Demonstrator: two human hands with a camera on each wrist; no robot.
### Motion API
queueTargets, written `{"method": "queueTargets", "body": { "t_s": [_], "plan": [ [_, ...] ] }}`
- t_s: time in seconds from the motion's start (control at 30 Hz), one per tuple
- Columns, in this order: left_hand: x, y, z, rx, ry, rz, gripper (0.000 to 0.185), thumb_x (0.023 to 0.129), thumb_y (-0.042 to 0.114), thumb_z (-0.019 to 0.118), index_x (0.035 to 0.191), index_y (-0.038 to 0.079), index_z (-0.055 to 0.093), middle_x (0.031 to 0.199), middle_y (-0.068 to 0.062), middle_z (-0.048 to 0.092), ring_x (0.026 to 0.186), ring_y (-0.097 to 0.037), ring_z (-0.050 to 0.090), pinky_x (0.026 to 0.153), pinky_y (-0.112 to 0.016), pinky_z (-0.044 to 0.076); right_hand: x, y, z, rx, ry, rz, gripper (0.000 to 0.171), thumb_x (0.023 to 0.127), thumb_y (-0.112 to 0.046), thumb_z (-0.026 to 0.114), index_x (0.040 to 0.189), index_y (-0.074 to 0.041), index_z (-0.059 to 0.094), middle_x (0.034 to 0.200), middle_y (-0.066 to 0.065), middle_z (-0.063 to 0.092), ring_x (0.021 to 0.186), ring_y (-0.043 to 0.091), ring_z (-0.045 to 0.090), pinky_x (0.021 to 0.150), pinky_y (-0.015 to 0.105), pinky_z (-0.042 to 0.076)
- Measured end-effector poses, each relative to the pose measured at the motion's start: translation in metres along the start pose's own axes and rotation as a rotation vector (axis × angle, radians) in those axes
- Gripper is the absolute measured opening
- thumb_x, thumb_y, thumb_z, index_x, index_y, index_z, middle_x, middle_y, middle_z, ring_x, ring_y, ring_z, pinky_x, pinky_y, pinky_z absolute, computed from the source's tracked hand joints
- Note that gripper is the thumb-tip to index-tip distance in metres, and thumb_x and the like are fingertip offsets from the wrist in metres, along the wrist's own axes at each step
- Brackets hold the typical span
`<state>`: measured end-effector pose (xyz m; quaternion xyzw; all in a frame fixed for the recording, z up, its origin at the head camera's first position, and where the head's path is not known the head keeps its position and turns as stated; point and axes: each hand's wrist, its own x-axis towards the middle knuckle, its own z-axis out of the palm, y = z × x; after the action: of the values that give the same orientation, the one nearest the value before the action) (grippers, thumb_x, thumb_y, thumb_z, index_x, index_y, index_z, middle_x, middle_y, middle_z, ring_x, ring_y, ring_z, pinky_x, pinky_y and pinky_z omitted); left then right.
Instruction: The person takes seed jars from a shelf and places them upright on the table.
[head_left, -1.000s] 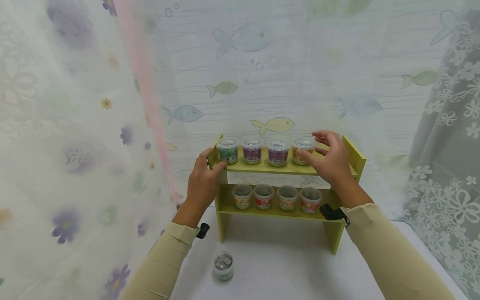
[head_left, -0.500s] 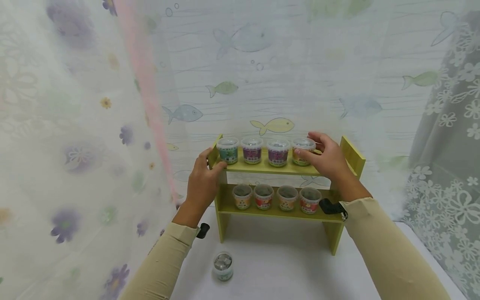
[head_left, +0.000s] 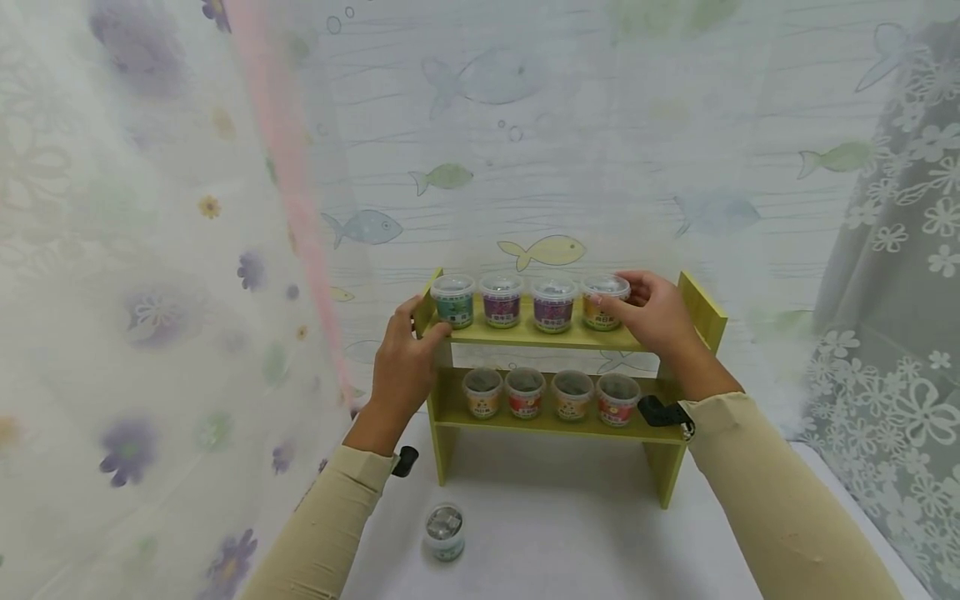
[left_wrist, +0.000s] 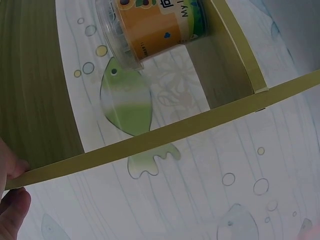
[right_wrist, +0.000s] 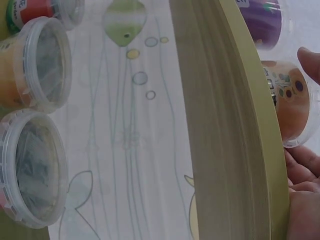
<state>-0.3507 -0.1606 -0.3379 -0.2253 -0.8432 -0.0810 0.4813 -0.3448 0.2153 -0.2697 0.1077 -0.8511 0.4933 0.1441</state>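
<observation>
On a two-tier yellow-green shelf [head_left: 517, 337], the top tier bears clear-lidded plastic cups: a teal-labelled cup [head_left: 453, 304], two purple-labelled cups [head_left: 501, 302] and an orange-labelled cup [head_left: 602, 315] at the right. My right hand [head_left: 660, 317] grips that orange-labelled cup, thumb at the front of its rim and fingers at its right side. In the right wrist view, the orange-labelled cup [right_wrist: 292, 102] stands between thumb and fingers. My left hand [head_left: 401, 367] pinches the shelf's left side panel, with digits on both sides of the board edge [left_wrist: 90, 159] in the left wrist view.
The lower tier holds several cups with orange and red labels, such as a red-labelled cup [head_left: 618, 402]. One more clear cup [head_left: 444, 533] stands on the white tabletop [head_left: 555, 533] at front left. A fish-printed curtain [head_left: 555, 167] hangs behind the shelf.
My right hand has moved slightly left, and its fingers have closed in on the orange-labelled cup. The left hand stays on the shelf's side panel.
</observation>
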Motion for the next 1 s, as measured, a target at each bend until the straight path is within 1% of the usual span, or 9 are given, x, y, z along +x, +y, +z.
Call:
{"method": "queueTargets", "body": {
  "t_s": [0.07,0.13,0.2,0.27,0.33,0.43,0.63,0.9,1.0],
  "plan": [
    [0.0,0.0,0.0,-0.002,0.003,0.0,0.041,0.087,-0.007,0.068,0.12,0.016,0.073,0.15,-0.025,0.042,0.125,-0.039,0.056,0.085,-0.048,0.061,0.0,0.001,0.0,0.006,0.01,-0.001,0.085,0.091,-0.058,0.071,0.154,-0.007,0.044,0.139,0.016,0.058,0.127,0.03,0.058,0.09,0.029,0.055],
    [0.0,-0.001,0.0,-0.004,0.006,0.0,0.04,0.087,-0.007,0.068,0.12,0.016,0.074,0.15,-0.025,0.042,0.125,-0.038,0.056,0.085,-0.048,0.061,0.0,0.001,0.0,0.008,0.019,-0.006,0.082,0.092,-0.056,0.072,0.151,-0.006,0.046,0.132,0.014,0.06,0.119,0.026,0.061,0.082,0.023,0.054],
    [0.0,-0.001,0.001,-0.006,0.008,0.0,0.039,0.089,-0.006,0.068,0.12,0.016,0.074,0.15,-0.025,0.043,0.125,-0.038,0.056,0.085,-0.048,0.061,0.001,0.001,0.0,0.015,0.023,-0.012,0.079,0.092,-0.054,0.072,0.148,-0.005,0.048,0.126,0.013,0.061,0.109,0.021,0.062,0.078,0.021,0.054],
    [0.0,-0.001,0.001,-0.008,0.01,0.001,0.038,0.09,-0.006,0.067,0.12,0.016,0.074,0.15,-0.025,0.043,0.124,-0.038,0.056,0.085,-0.048,0.061,0.001,0.0,0.0,0.018,0.026,-0.013,0.075,0.091,-0.053,0.073,0.145,-0.005,0.051,0.12,0.011,0.062,0.101,0.018,0.062,0.075,0.023,0.054],
    [0.0,0.0,0.001,-0.008,0.01,0.002,0.037,0.09,-0.006,0.067,0.12,0.016,0.074,0.15,-0.025,0.043,0.123,-0.038,0.057,0.085,-0.047,0.061,0.001,-0.001,-0.001,0.006,0.031,-0.01,0.074,0.091,-0.053,0.074,0.142,-0.005,0.052,0.118,0.01,0.063,0.097,0.016,0.061,0.075,0.024,0.055],
    [0.001,0.0,0.0,-0.005,0.006,0.001,0.037,0.09,-0.005,0.068,0.12,0.016,0.074,0.15,-0.024,0.043,0.122,-0.037,0.057,0.085,-0.047,0.061,0.001,-0.004,-0.001,-0.017,0.038,0.004,0.073,0.09,-0.054,0.075,0.139,-0.004,0.053,0.117,0.01,0.065,0.096,0.016,0.062,0.075,0.024,0.054],
    [0.001,0.001,0.001,-0.007,0.001,-0.003,0.037,0.09,-0.005,0.068,0.12,0.016,0.073,0.15,-0.024,0.042,0.122,-0.037,0.057,0.083,-0.047,0.062,-0.002,-0.011,-0.004,-0.075,0.033,0.031,0.076,0.089,-0.058,0.074,0.136,-0.003,0.053,0.116,0.013,0.065,0.098,0.022,0.061,0.078,0.03,0.052],
    [0.001,-0.001,0.002,0.009,0.007,0.003,0.04,0.087,-0.005,0.07,0.12,0.016,0.074,0.149,-0.026,0.043,0.12,-0.038,0.058,0.079,-0.048,0.062,-0.007,-0.013,-0.006,-0.115,0.009,0.037,0.079,0.088,-0.062,0.072,0.138,-0.004,0.052,0.12,0.015,0.065,0.102,0.026,0.062,0.079,0.034,0.052],
    [0.001,-0.001,0.002,0.009,0.003,0.003,0.039,0.087,-0.005,0.069,0.12,0.016,0.074,0.15,-0.025,0.043,0.12,-0.038,0.058,0.08,-0.048,0.062,-0.009,-0.014,-0.006,-0.122,0.005,0.031,0.08,0.089,-0.063,0.071,0.139,-0.004,0.051,0.121,0.015,0.065,0.101,0.026,0.061,0.078,0.034,0.052]
  ]
}}
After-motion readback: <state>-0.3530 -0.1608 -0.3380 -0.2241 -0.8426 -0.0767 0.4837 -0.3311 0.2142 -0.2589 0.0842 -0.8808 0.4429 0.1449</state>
